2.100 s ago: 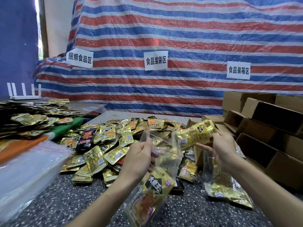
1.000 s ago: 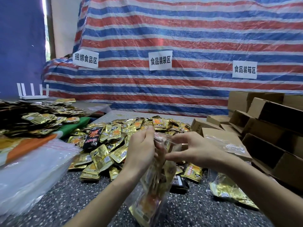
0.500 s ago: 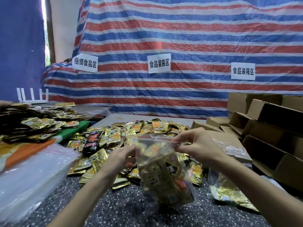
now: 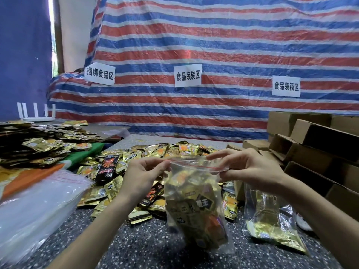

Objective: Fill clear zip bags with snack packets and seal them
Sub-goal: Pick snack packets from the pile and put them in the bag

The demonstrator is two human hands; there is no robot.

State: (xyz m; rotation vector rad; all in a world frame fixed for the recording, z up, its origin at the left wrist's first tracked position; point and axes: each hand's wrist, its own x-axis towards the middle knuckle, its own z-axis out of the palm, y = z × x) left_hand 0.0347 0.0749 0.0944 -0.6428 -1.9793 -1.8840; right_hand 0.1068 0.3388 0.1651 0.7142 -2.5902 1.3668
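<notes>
Both hands hold one clear zip bag (image 4: 196,200) of snack packets upright above the speckled table (image 4: 139,247). The left hand (image 4: 142,176) pinches the top strip at its left end; the right hand (image 4: 250,168) pinches the right end. Loose packets (image 4: 116,171) are heaped behind it, and a second filled bag (image 4: 272,224) lies beside it at right.

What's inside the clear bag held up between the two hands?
Gold foil snack packets, some printed black or orange, fill the zip bag. The outer ones hide those behind, so their count cannot be seen.
</notes>
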